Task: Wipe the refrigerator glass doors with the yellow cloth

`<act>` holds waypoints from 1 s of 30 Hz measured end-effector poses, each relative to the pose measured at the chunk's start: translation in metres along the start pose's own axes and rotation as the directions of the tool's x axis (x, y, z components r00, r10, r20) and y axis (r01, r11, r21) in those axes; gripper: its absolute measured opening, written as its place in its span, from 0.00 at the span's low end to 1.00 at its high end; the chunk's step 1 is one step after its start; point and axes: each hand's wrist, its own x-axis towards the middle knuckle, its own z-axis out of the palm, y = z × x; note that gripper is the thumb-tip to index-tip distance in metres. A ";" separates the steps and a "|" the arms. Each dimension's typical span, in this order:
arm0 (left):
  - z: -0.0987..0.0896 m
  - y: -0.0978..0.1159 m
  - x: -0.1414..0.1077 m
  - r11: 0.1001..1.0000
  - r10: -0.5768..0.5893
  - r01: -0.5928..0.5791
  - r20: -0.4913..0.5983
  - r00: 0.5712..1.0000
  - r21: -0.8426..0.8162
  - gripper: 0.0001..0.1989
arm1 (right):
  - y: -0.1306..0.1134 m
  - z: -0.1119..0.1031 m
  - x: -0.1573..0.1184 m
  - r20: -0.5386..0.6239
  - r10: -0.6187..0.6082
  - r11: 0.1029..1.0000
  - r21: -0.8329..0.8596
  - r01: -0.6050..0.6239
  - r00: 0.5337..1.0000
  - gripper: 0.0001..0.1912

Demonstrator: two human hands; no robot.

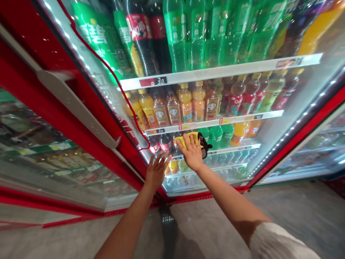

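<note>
My right hand (193,152) holds a yellow cloth (179,139) with a dark grey and black edge against the glass door (205,180) of a lit drinks fridge. Its fingers lie over the cloth, pressing it to the pane at about the height of a lower shelf. To the left, my left hand (156,171) is open with fingers spread and nothing in it. It is close to the same door near its red frame; whether the fingertips touch the glass, I cannot tell. Part of the cloth is hidden under my right hand.
Behind the glass, shelves hold green bottles (175,36), cola bottles (140,39) and juice bottles (185,100). A red line (107,66) runs down the door's left side. A long grey handle (78,108) is on the red-framed door at left. Below is the grey floor (205,230).
</note>
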 end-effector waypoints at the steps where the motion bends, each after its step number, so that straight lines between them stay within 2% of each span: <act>1: 0.000 -0.001 -0.002 1.000 -0.006 0.006 0.005 1.000 -0.001 0.43 | -0.005 0.003 0.000 0.025 -0.064 0.998 0.013 0.063 0.998 0.38; 3: -0.003 -0.007 -0.007 1.000 -0.017 0.017 0.015 1.000 0.000 0.42 | -0.002 0.005 -0.008 0.079 -0.249 0.968 0.054 0.245 0.965 0.37; 5: -0.007 -0.015 -0.015 0.999 -0.050 0.050 0.026 0.998 0.005 0.42 | 0.014 0.003 -0.018 0.112 -0.458 0.888 0.109 0.447 0.882 0.36; 7: -0.012 -0.024 -0.024 0.996 -0.087 0.086 0.039 0.995 0.016 0.40 | 0.031 -0.003 -0.022 0.106 -0.579 0.813 0.146 0.564 0.808 0.33; 8: -0.015 -0.028 -0.028 0.994 -0.104 0.104 0.043 0.994 0.023 0.40 | 0.036 -0.006 -0.020 0.089 -0.600 0.797 0.151 0.585 0.795 0.31; 10: -0.020 -0.036 -0.037 0.991 -0.133 0.132 0.044 0.990 0.035 0.39 | 0.035 -0.013 -0.008 0.034 -0.586 0.805 0.142 0.577 0.810 0.28; 13: -0.025 -0.046 -0.048 0.986 -0.162 0.161 0.042 0.986 0.035 0.40 | 0.003 -0.015 0.020 -0.022 -0.497 0.859 0.125 0.496 0.867 0.26; 15: -0.027 -0.050 -0.053 0.985 -0.169 0.167 0.050 0.984 0.034 0.42 | -0.024 -0.009 0.031 -0.007 -0.472 0.875 0.119 0.470 0.881 0.26; 18: -0.029 -0.055 -0.058 0.983 -0.181 0.179 0.073 0.981 0.036 0.41 | -0.045 0.003 0.026 0.065 -0.559 0.826 0.131 0.548 0.826 0.25; 20: -0.030 -0.059 -0.062 0.982 -0.190 0.187 0.087 0.978 0.038 0.40 | -0.037 0.006 0.013 0.165 -0.622 0.783 0.165 0.600 0.766 0.27; 23: -0.032 -0.068 -0.071 0.982 -0.186 0.184 0.095 0.978 0.032 0.40 | -0.011 -0.006 0.000 0.341 -0.633 0.772 0.208 0.601 0.695 0.30; 24: -0.033 -0.072 -0.075 0.983 -0.183 0.182 0.092 0.979 0.026 0.41 | -0.004 -0.013 0.001 0.363 -0.622 0.780 0.212 0.588 0.694 0.30; 26: -0.033 -0.079 -0.083 0.983 -0.183 0.183 0.080 0.980 0.010 0.43 | -0.005 -0.026 0.010 0.331 -0.565 0.824 0.188 0.534 0.756 0.31; 28: -0.031 -0.085 -0.090 0.981 -0.193 0.194 0.069 0.979 0.002 0.43 | -0.023 -0.030 0.022 0.245 -0.487 0.874 0.148 0.464 0.838 0.32; 30: -0.028 -0.088 -0.095 0.980 -0.201 0.201 0.065 0.977 0.001 0.42 | -0.051 -0.022 0.028 0.173 -0.408 0.913 0.105 0.395 0.897 0.35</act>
